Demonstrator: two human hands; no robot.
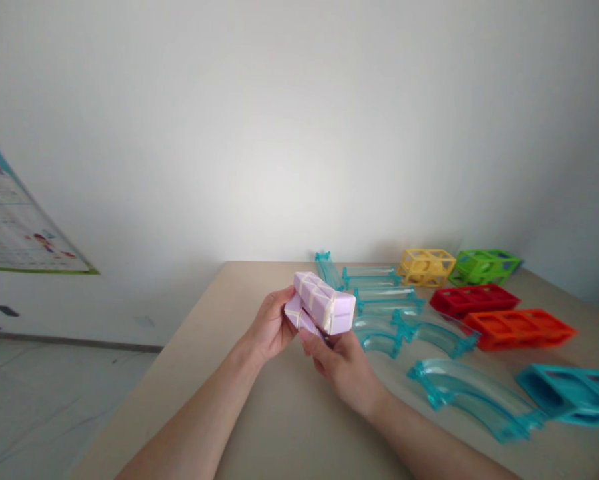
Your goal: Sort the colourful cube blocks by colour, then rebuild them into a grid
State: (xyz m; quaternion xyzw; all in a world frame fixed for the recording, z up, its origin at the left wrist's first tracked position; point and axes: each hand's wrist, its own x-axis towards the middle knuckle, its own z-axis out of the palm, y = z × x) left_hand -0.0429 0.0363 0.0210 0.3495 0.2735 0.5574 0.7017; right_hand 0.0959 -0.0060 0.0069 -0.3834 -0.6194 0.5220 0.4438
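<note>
Both hands hold a lilac block toy with cream lines along its edges, raised above the table. It looks like a long upper block lying across a lower lilac piece; whether the two are joined I cannot tell. My left hand grips the left end, its fingertips partly hidden behind the toy. From below right, my right hand pinches the lower piece with the thumb on the near side. Its other fingers are mostly hidden under the toy.
Clear teal track pieces, straight and curved, lie right of my hands on the beige table. Beyond them stand open-frame blocks: yellow, green, red, orange and blue. A white wall rises behind.
</note>
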